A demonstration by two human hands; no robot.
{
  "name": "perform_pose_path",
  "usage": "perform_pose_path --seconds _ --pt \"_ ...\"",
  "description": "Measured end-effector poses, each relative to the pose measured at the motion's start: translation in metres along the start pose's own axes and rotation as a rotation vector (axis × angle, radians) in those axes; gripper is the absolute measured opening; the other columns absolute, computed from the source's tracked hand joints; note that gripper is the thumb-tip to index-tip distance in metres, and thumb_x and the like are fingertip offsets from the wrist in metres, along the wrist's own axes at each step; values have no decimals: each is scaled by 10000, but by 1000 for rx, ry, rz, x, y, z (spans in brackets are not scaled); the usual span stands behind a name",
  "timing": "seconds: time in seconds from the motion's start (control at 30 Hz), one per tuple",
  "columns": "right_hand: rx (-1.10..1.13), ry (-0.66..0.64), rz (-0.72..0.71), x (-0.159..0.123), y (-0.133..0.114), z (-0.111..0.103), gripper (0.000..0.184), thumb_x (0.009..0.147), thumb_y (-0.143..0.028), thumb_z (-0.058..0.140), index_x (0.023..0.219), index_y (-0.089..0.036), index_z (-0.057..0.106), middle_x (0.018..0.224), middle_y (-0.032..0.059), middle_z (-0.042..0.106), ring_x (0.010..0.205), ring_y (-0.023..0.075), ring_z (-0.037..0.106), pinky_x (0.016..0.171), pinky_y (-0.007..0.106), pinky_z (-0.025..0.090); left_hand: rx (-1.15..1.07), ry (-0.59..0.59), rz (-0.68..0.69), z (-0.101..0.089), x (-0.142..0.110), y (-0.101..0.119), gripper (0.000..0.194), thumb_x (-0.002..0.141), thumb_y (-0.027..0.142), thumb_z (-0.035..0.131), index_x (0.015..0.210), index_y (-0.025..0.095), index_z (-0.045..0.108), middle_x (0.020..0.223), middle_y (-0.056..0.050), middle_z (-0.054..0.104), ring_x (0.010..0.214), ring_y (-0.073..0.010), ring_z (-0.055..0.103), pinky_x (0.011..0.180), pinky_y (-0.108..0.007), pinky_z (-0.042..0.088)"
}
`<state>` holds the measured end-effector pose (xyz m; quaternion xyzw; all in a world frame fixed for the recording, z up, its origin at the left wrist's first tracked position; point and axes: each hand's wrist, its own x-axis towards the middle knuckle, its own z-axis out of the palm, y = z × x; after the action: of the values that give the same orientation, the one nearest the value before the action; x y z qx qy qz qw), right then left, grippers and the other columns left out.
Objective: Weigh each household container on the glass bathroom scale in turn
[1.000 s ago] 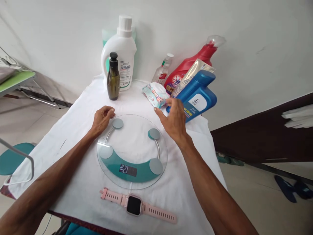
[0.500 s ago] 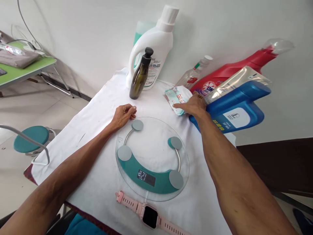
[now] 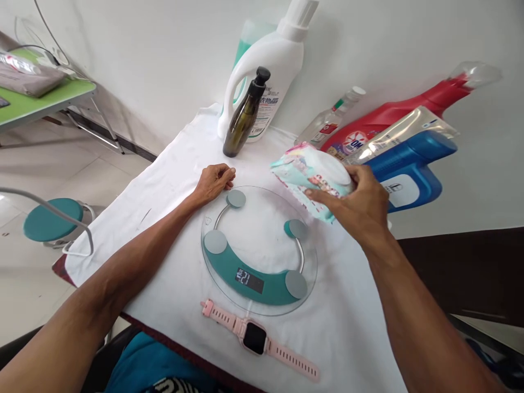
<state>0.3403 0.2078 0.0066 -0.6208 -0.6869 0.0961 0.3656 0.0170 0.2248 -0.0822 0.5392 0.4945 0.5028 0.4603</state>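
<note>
My right hand (image 3: 360, 210) grips a soft pack of wet wipes (image 3: 311, 172) and holds it in the air over the far right edge of a round glass scale (image 3: 256, 248). The scale has a teal band and a lit display. My left hand (image 3: 213, 183) rests on the white cloth (image 3: 172, 174) at the scale's far left edge, fingers curled loosely with nothing in them. A pink smartwatch (image 3: 256, 337) lies flat in front of the scale.
Along the wall stand a dark pump bottle (image 3: 244, 117), a white detergent jug (image 3: 268, 71), a small clear bottle (image 3: 327, 121), a red detergent bottle (image 3: 393, 117) and a blue jug (image 3: 409, 169). A teal stool (image 3: 51, 221) and a green table (image 3: 36, 101) are at left.
My right hand reached to the wipes pack by the blue jug, closed on it, and has lifted it toward the scale. My left hand has stayed in place.
</note>
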Motion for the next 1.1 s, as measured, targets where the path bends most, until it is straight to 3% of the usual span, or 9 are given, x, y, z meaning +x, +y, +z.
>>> perform_pose_path --seconds 0.13,0.27,0.5,0.7,0.77,0.83,0.93,1.0,1.1 --pt "-30 -156 20 -68 -42 -15 715 631 -684 956 1164 -289 688 1122 102 737 1001 366 698 878 545 583 26 -4 22 1 -1 1 343 1053 219 634 715 170 661 703 -19 690 646 -111 710 625 -213 585" --pt "-17 -241 -50 -108 -51 -5 764 709 -754 896 1255 -271 667 1199 111 750 1051 346 712 904 515 605 55 3 35 2 0 -1 326 1040 173 640 715 170 655 696 -16 696 641 -111 704 640 -229 588" --pt "-167 -342 -176 -122 -40 1 1138 838 -869 738 1710 -243 359 1637 230 540 1481 458 556 1160 682 530 77 11 38 2 0 -1 299 1026 138 660 728 165 663 695 -5 699 649 -108 707 640 -225 578" --pt "-102 -354 -146 -124 -41 0 1151 839 -874 732 1733 -263 340 1669 224 523 1518 470 528 1178 713 514 100 3 45 2 -1 1 305 1024 99 628 728 165 669 669 -1 691 631 -107 689 643 -238 570" --pt "64 -288 -68 -123 -38 -3 1103 823 -884 731 1694 -298 393 1684 192 523 1537 446 528 1188 684 517 99 9 41 2 -1 0 295 1017 104 626 733 167 673 671 -7 702 634 -115 694 655 -252 576" --pt "305 -87 52 -122 -30 -3 891 869 -876 658 1550 -314 537 1593 159 614 1480 408 599 1150 647 546 103 6 40 2 0 -1 280 1011 115 628 741 169 678 678 -15 717 637 -123 697 667 -264 580" --pt "496 287 275 -126 -7 5 551 954 -780 563 1126 -271 685 1110 106 757 1065 320 761 911 524 617 112 3 36 2 1 -1 271 1001 124 631 738 173 677 675 -18 722 638 -127 696 675 -269 582" --pt "485 402 407 -131 12 14 500 959 -738 568 908 -248 651 810 52 662 731 231 676 690 411 562 118 7 32 2 1 -1 269 997 123 632 736 174 673 673 -13 718 637 -123 694 670 -262 581" --pt "504 444 530 -138 36 25 535 948 -749 538 776 -245 585 650 4 526 546 165 527 517 331 426 131 0 29 2 1 0 263 1000 122 626 746 171 676 679 -13 721 642 -115 694 661 -253 578"
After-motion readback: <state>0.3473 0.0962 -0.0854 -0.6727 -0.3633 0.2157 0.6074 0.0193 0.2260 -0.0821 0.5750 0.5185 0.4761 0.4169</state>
